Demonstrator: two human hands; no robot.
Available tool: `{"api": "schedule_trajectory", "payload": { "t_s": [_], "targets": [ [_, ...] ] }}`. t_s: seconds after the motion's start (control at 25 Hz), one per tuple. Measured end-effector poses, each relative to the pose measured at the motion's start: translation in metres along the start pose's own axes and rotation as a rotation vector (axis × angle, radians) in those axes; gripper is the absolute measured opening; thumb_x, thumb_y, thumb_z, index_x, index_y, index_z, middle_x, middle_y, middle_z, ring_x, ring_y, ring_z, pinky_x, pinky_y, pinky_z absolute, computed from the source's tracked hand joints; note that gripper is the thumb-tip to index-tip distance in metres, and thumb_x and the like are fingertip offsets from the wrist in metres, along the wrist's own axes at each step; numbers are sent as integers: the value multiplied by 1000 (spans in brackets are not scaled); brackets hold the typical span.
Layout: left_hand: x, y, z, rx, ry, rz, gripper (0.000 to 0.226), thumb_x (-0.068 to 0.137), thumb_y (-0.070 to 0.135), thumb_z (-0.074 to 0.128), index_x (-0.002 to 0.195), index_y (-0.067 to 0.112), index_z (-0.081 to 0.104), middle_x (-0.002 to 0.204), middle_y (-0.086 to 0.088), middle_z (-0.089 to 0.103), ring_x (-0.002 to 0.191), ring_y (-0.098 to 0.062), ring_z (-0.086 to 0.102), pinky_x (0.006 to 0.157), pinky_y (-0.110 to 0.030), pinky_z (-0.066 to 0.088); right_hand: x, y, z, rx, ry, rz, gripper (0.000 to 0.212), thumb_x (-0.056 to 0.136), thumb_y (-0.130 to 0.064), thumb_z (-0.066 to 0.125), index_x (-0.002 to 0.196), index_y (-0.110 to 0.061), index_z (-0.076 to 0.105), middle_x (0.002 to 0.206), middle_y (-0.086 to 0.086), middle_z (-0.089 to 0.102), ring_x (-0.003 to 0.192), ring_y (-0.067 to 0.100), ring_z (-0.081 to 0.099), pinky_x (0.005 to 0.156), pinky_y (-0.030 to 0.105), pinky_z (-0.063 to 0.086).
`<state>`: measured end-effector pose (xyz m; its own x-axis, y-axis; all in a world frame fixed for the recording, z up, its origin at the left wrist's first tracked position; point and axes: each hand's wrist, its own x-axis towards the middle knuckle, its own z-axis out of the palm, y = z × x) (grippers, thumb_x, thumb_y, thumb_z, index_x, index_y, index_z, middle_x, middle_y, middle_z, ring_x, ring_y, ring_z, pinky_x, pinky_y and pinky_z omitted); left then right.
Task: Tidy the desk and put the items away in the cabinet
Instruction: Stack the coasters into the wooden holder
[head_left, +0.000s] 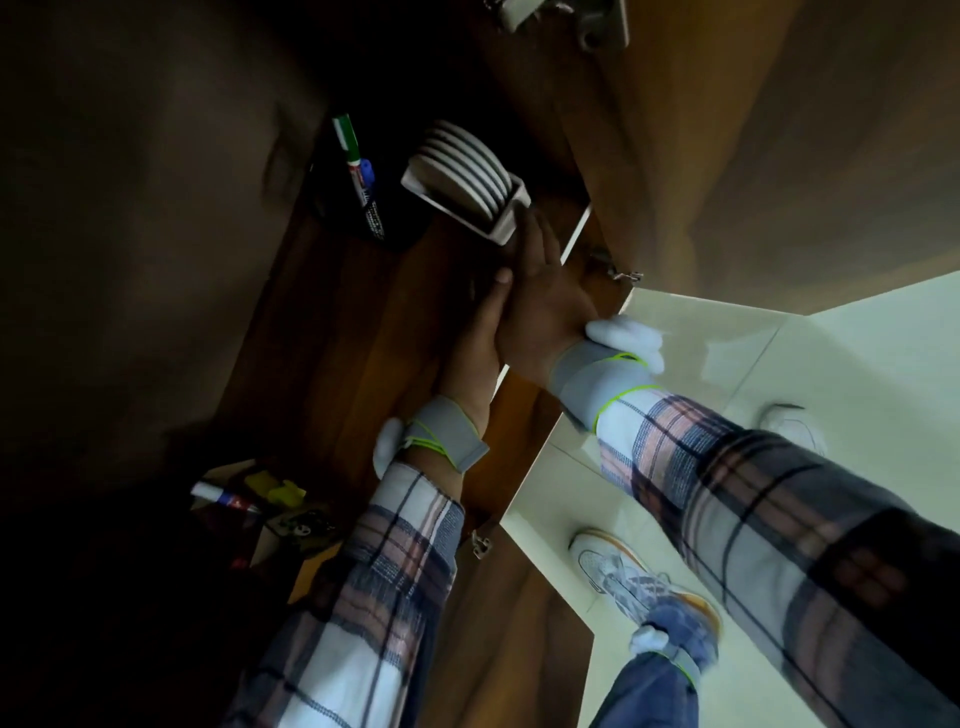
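On cabinet shelf (332, 322), markers (353, 156) in cup (343, 218), discs (467, 161) in rack (498, 228)

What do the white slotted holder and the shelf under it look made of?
White slotted holder: likely matte plastic or painted wood; smooth, uniform, no grain. Shelf: wood or wood-look laminate, brown grain streaks, slight sheen.

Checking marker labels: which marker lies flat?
The lower-shelf marker, beside the yellow bits; the green marker and blue marker stand in the black cup.
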<state>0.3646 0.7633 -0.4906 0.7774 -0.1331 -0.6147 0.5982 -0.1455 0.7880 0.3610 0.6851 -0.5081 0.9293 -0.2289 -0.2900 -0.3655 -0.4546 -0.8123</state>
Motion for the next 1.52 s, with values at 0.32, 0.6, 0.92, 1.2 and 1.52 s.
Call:
{"api": "schedule_trajectory", "payload": {
  "t_s": [0.32,0.6,0.92,1.2,1.52],
  "targets": [
    [-74,-29,8,106,84,11,24,106,11,35,120,14,54,105,7,62,89,11,63,85,-10,47,-75,17,-7,-77,-220,27,36,99,-33,36,134,-26,42,143,0,42,117,32,58,84,34,43],
    [-179,-48,19,206,117,-167,27,105,32,42,110,12,59,106,0,66,101,-2,62,96,-27,45,-173,18,-38,-137,-336,5,32,96,-37,44,128,-32,50,132,0,50,109,30,58,77,31,39],
    [-282,4,63,86,299,-14,26,104,20,44,127,10,53,110,4,62,97,5,61,84,-10,45,-240,-40,-124,-88,-362,-134,33,99,-32,47,132,-30,50,138,-3,48,112,29,55,83,33,44],
    [-377,77,77,-33,470,168,14,104,19,45,108,15,58,102,0,62,91,2,61,85,-18,48,-283,-125,-195,-75,-446,-374,29,99,-37,46,127,-30,52,132,0,52,113,31,53,78,30,39],
    [-454,139,61,-99,617,335,10,104,20,45,99,14,52,93,1,57,86,-4,57,81,-24,46,-315,-221,-226,-137,-497,-636,27,98,-33,48,124,-26,53,126,3,54,109,31,54,81,35,43]
  ]
}}
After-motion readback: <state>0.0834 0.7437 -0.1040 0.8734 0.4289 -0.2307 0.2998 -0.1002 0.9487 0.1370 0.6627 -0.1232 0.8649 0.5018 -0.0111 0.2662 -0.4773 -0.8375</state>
